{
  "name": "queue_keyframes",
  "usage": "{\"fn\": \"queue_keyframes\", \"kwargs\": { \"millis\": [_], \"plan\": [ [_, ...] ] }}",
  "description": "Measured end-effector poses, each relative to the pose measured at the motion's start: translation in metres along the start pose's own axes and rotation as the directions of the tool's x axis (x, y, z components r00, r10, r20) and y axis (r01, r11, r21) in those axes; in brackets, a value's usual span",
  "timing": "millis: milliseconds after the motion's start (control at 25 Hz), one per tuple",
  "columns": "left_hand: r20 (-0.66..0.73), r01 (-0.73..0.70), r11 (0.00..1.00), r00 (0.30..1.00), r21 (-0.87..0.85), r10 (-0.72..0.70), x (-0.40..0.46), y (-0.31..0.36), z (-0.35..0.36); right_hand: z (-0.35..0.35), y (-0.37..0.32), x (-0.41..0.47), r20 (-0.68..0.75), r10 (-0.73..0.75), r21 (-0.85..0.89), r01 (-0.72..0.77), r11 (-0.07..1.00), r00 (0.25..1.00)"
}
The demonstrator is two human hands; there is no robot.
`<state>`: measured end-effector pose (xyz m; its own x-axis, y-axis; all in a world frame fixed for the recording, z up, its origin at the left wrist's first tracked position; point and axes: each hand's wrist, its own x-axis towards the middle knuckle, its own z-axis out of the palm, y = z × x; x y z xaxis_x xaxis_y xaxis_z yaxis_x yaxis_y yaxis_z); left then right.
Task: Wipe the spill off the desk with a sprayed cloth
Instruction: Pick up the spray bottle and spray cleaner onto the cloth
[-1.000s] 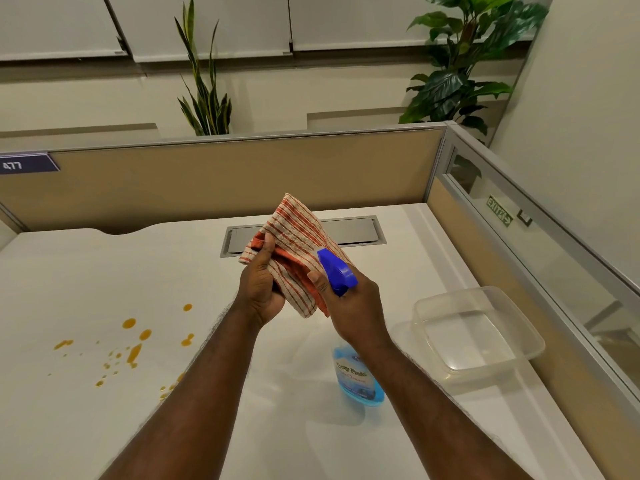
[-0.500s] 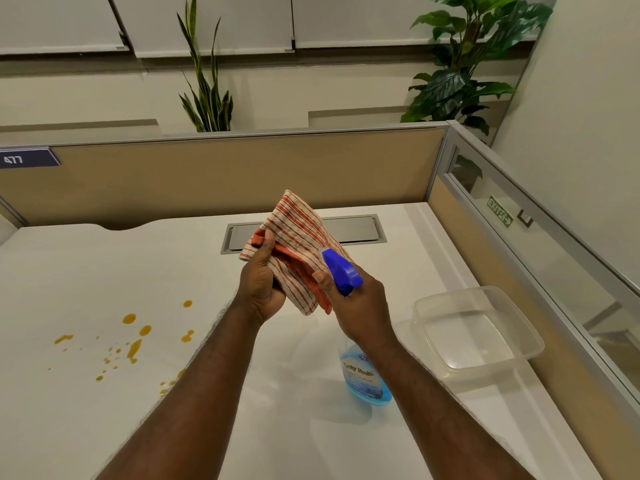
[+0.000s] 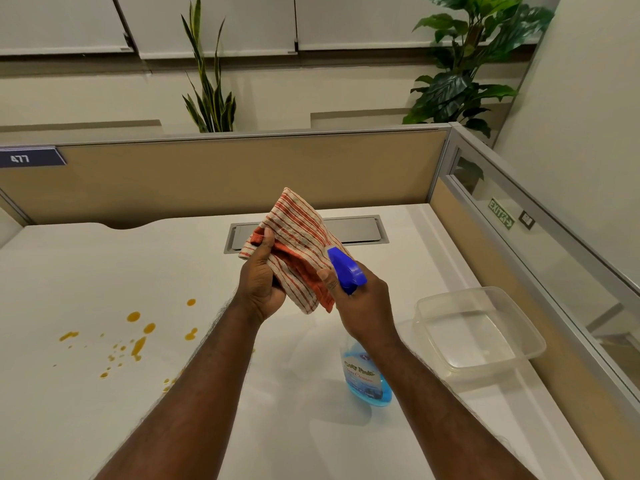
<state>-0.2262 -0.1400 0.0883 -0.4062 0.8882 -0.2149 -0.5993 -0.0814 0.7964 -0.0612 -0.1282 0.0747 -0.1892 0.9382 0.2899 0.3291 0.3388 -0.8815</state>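
An orange-and-cream striped cloth [image 3: 298, 237] hangs bunched in my left hand [image 3: 260, 282], held up over the middle of the white desk [image 3: 86, 271]. My right hand [image 3: 363, 306] grips a spray bottle [image 3: 363, 379] of blue liquid by its neck, a finger on the trigger. Its blue nozzle [image 3: 344, 268] points at the cloth from close by on the right. An orange spill [image 3: 136, 344] of drops and splashes lies on the desk at the left, below and left of my left forearm.
A clear plastic tub [image 3: 485, 299] stands on the desk at the right, near the glass partition. A grey cable hatch [image 3: 360, 230] is set into the desk behind the cloth. Tan partition walls [image 3: 242, 178] close the desk at the back and right.
Both hands, with cloth and bottle, have stayed almost in place; the bottle has shifted slightly to the right and its nozzle stays aimed at the cloth.
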Motion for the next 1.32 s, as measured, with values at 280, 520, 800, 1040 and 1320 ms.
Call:
{"fn": "queue_keyframes", "kwargs": {
  "millis": [280,520,800,1040,1320],
  "plan": [
    [-0.003,0.003,1.0,1.0,-0.014,-0.003,-0.002,0.002,-0.003,-0.002,0.003,-0.002,-0.032,0.016,0.023,-0.016,1.0,0.999],
    [0.034,-0.003,0.998,0.999,-0.06,0.005,-0.001,0.003,-0.011,-0.009,-0.001,-0.007,-0.173,-0.028,0.093,0.044,0.995,0.984],
    [0.009,0.007,0.993,1.0,-0.12,-0.006,0.002,-0.007,-0.03,-0.002,0.007,-0.001,-0.424,0.026,0.119,0.027,0.993,0.905],
    [0.0,0.016,0.993,1.0,-0.117,-0.016,0.004,-0.01,-0.04,0.009,0.018,0.012,-0.467,0.057,0.117,-0.003,0.993,0.882],
    [-0.006,0.051,0.992,0.999,-0.115,-0.052,0.007,-0.013,-0.048,0.014,0.028,0.012,-0.482,0.082,0.107,-0.035,0.994,0.872]
  ]
}}
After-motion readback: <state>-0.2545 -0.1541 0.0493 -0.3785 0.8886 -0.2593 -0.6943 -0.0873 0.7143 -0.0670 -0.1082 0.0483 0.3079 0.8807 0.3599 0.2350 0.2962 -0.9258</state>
